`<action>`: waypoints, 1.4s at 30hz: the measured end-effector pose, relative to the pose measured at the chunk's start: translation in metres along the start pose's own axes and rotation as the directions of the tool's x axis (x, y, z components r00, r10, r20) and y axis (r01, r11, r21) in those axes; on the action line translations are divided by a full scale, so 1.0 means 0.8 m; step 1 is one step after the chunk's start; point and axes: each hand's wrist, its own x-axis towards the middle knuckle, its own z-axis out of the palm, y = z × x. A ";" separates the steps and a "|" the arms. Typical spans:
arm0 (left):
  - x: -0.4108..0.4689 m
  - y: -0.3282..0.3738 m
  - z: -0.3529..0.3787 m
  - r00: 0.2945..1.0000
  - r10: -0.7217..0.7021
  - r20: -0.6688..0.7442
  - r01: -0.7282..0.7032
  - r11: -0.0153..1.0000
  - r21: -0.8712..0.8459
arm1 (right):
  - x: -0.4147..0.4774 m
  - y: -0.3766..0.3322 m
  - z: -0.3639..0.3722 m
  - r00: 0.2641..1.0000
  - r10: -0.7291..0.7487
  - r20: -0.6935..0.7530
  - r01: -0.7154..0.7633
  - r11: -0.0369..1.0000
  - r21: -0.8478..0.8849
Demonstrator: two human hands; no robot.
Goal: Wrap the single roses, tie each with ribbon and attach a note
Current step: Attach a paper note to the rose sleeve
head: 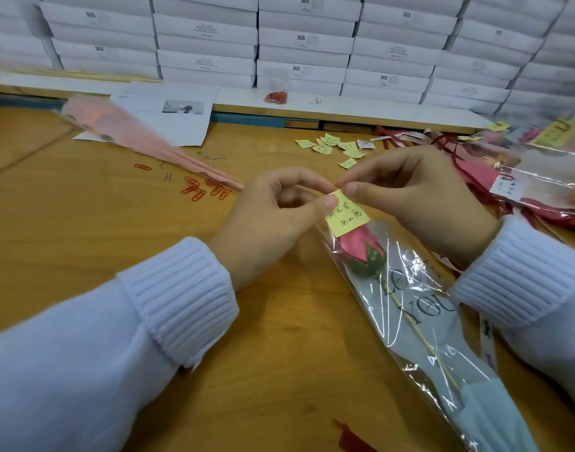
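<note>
1. Rose (354,247): it is pink with a green bottom, and it lies on the wooden bench (83,223) inside a clear wrap (410,321) that says "LOVE YOU".
2. The flower end points up at the two hands. The thin stem runs down and to the right, toward the person.
3. A small yellow note (346,215) with writing on it sits on the top end of the wrap, right over the tip of the flower.
4. The left hand (273,216) pinches the note's top left corner between thumb and first finger. Its other fingers are curled in.
5. The right hand (416,194) pinches the note's top edge with thumb and finger. The tips of both hands almost meet there.
6. So the rose lies just below both hands, between the two white sleeves.
7. Left of the left hand, red paper clips (204,189) lie on the bench. Behind them lies a long pink wrap (126,132).
8. Behind the right hand there are more loose yellow notes (331,145).
9. At the right side lie red ribbons (442,138) and a pile of wrapped roses (547,164) with notes on them.
10. White boxes (305,44) are stacked up along the back.
</note>
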 end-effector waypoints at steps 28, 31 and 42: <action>0.002 -0.004 -0.002 1.000 -0.006 0.016 0.005 0.998 0.068 | 0.002 0.008 -0.005 0.989 0.099 0.108 -0.107 0.992 0.072; 0.002 -0.004 -0.003 1.000 0.005 0.012 -0.006 0.996 0.088 | 0.002 0.008 -0.004 0.990 0.110 0.086 -0.113 0.993 0.027; 0.012 -0.002 -0.023 0.998 -0.002 0.055 -0.016 0.947 0.321 | 0.001 0.008 -0.002 0.992 0.122 0.042 -0.119 0.990 -0.071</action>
